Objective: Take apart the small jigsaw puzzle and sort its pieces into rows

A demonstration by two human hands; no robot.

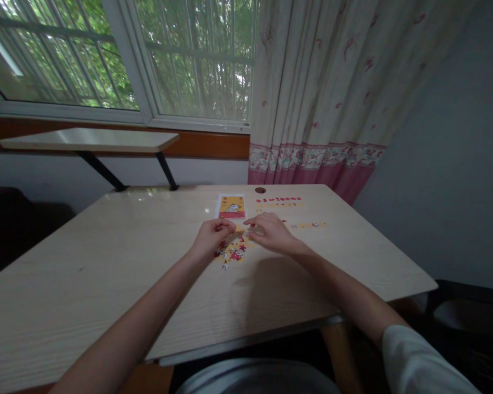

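My left hand (pixel 214 235) is closed in a pinch, with a small yellow puzzle piece (pixel 239 227) showing at its fingertips. Facing it, my right hand (pixel 270 231) has its thumb and forefinger apart, and I see nothing between them. Below and between both hands lies a loose pile of puzzle pieces (pixel 233 253) in yellow, red and white. Just beyond my fingers rests a picture card (pixel 231 207), yellow and red with a white animal on it. My right hand partly covers the row of yellow and white pieces (pixel 308 225) lying beside it.
Behind the right hand, a row of red pieces (pixel 278 200) and a row of yellow ones (pixel 281 206) lie on the wooden table (pixel 119 257). A round hole (pixel 260 190) is near the far edge. A raised shelf (pixel 90 139) stands at back left; a curtain (pixel 312 109) hangs behind.
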